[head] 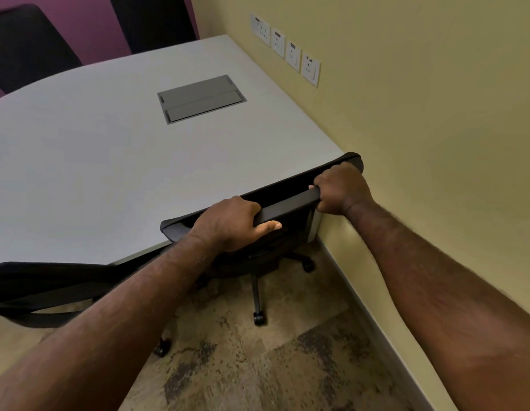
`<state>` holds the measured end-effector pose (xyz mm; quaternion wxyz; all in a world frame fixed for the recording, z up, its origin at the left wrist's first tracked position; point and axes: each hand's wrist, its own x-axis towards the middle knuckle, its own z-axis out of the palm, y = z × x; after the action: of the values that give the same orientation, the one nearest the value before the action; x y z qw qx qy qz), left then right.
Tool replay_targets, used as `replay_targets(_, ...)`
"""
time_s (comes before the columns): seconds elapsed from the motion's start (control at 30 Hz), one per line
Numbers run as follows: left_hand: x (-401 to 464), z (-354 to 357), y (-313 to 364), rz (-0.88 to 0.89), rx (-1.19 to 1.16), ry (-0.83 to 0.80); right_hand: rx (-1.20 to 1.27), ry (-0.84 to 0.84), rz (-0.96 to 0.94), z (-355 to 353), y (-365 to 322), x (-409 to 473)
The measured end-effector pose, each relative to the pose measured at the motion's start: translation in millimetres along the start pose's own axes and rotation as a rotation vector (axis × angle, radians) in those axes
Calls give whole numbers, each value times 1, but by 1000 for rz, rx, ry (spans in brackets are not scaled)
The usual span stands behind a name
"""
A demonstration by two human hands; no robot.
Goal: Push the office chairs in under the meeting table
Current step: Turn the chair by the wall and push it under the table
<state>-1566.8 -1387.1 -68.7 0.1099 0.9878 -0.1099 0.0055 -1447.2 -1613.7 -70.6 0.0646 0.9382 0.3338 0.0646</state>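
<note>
The left hand [232,222] is clenched over the top edge of the black office chair's backrest [287,203], fingers curled over the far side and the thumb pressed along the near face. The right hand [342,188] grips the same top edge further along, near its right corner, knuckles up and fingers wrapped around the rim. Both forearms reach in from the bottom of the view.

The backrest stands tilted against the near edge of the grey meeting table [109,173], with the seat tucked beneath the tabletop and the chair's star base and castors [258,318] visible on the mottled carpet [258,366] below. This chair sits at the table's right end, just beside the yellow wall [436,114].

A second black chair [44,289] shows at the lower left, its backrest also close to the table edge. A grey cable hatch [201,98] is set into the tabletop. Four wall sockets [284,48] run in a row above the table's far right side.
</note>
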Motion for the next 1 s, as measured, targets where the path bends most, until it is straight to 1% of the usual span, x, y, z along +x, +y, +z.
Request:
replay_targets(0.53, 30, -4, -24, 19, 24, 29, 19, -28, 19, 1, 4, 38)
replay_targets(1.0, 32, -3, -26, 5, 34, 39, 37, -25, 55, 3, 4, 39)
